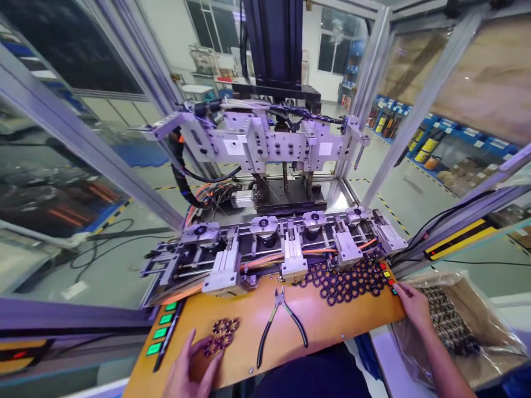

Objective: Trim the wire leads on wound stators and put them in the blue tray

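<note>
My left hand rests at the near left of the orange work board, thumb and fingers apart around a few small dark ring-shaped parts. It may be touching them, but no grip shows. At the board's right edge, my right hand reaches with its fingertips to the lowest of several coloured buttons; the fingers are extended and hold nothing visible. Between the hands lie cutting pliers, jaws pointing away and dark handles spread. More ring-shaped parts cover the board's far right.
Behind the board stands a fixture row with metal clamp blocks. Above it hangs a machine head inside an aluminium frame. Green buttons line the left edge. A plastic-lined box of metal parts stands right.
</note>
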Tool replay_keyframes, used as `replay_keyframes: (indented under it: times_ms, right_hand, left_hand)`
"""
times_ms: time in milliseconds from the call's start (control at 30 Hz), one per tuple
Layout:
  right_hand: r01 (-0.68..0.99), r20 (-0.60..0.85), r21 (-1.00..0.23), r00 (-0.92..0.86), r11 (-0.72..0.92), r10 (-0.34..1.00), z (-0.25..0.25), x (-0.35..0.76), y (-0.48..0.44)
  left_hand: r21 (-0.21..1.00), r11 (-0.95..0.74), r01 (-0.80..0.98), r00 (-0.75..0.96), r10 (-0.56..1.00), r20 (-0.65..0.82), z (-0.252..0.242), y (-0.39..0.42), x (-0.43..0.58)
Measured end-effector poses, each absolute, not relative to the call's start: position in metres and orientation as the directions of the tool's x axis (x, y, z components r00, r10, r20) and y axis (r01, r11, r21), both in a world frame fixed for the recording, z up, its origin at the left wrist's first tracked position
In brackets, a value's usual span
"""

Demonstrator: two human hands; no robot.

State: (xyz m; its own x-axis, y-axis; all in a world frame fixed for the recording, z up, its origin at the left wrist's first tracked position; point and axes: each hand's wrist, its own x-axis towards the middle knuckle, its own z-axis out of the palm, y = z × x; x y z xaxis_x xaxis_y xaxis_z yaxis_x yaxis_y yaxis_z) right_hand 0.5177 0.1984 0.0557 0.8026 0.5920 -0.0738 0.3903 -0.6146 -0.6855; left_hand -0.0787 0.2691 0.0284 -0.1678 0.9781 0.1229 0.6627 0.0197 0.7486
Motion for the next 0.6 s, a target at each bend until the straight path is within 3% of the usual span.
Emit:
replay_keyframes:
  times_ms: [133,300,467,600]
  right_hand:
    - [0.433,0.028,-0.621,0.845,-0.653,0.535,0.056,0.510,0.207]
    - [0.546,0.124,-0.515,0.810,-0.661,0.573,0.055,0.509,0.223]
    - [0.583,0.145,-0.436,0.797,-0.686,0.586,0.059,0.512,0.227]
    - [0.565,0.120,-0.435,0.808,-0.701,0.577,0.071,0.510,0.229]
  left_hand:
    - [0.732,-0.012,0.681,-0.181,0.966,0.184,0.030,0.270,-0.068]
    - [0.753,0.033,0.658,-0.216,0.965,0.147,0.045,0.265,-0.065]
    - [0.843,0.106,0.527,-0.324,0.942,0.084,0.060,0.261,-0.056]
    - [0.875,0.088,0.476,-0.383,0.916,0.116,0.071,0.256,-0.055]
